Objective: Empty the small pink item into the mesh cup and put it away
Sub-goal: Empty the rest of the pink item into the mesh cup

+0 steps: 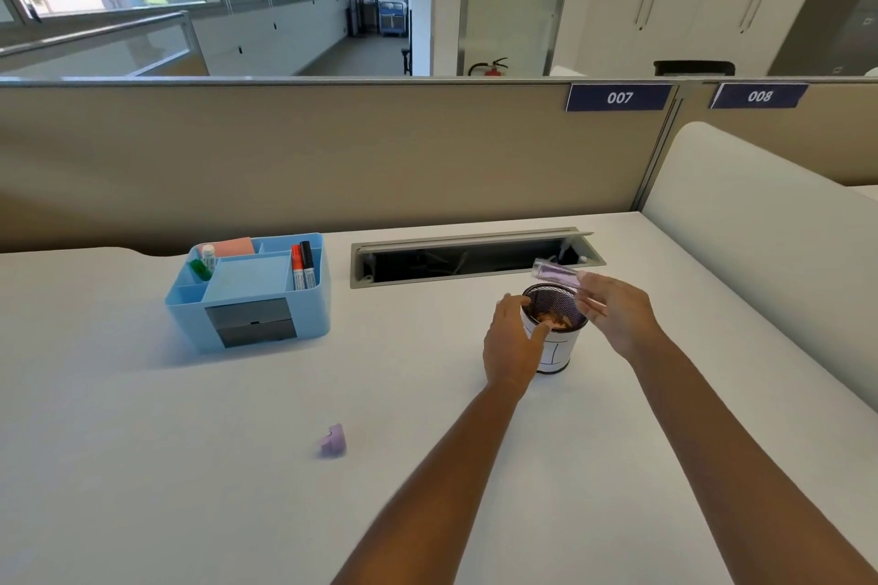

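The mesh cup (557, 349), black mesh with a white label around it, stands right of the desk's middle. Brownish bits lie inside it. My left hand (510, 340) grips the cup's left side. Above the cup's far right rim, my right hand (617, 316) holds a small pink, partly clear container (556, 273), which lies roughly level and points left. A small pink piece (332, 441), maybe its cap, rests on the desk nearer to me on the left.
A blue desk organiser (247, 295) with markers, a glue bottle and notes stands at the left. An open cable slot (470, 259) runs behind the cup. A beige partition (332, 157) closes the desk's far edge. A white divider (760, 228) rises at the right.
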A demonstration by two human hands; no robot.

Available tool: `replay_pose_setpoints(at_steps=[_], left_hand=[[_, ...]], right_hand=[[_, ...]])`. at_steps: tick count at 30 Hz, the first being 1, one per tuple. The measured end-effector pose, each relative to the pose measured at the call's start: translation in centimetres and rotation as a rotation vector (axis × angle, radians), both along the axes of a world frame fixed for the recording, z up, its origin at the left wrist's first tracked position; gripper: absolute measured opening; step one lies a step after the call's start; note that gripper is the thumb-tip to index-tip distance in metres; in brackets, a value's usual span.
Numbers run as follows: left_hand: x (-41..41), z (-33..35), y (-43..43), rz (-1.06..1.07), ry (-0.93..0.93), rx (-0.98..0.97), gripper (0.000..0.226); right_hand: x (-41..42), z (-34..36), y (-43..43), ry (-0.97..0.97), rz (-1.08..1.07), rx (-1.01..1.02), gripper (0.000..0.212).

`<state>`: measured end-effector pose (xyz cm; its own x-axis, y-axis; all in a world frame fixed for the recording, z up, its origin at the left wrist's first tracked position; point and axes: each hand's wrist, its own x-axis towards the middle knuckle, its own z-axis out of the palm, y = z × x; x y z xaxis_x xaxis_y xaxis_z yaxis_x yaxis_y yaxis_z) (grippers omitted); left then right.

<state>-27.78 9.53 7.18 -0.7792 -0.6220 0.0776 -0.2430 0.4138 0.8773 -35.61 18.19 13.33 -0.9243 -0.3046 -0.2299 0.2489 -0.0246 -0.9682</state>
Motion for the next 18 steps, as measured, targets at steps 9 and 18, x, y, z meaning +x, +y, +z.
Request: replay_pose_setpoints(at_steps=[9,18], left_hand=[[0.3,2.7,-0.2,0.057,0.292,0.187,0.033],[0.8,3.4,-0.6,-0.112,0.294,0.494,0.033]], right_hand=[[1.5,-0.4,-0.2,-0.367,0.141,-0.301,0.009],[2.4,-0.6,-0.9,-0.322,0.247,-0.284,0.017]])
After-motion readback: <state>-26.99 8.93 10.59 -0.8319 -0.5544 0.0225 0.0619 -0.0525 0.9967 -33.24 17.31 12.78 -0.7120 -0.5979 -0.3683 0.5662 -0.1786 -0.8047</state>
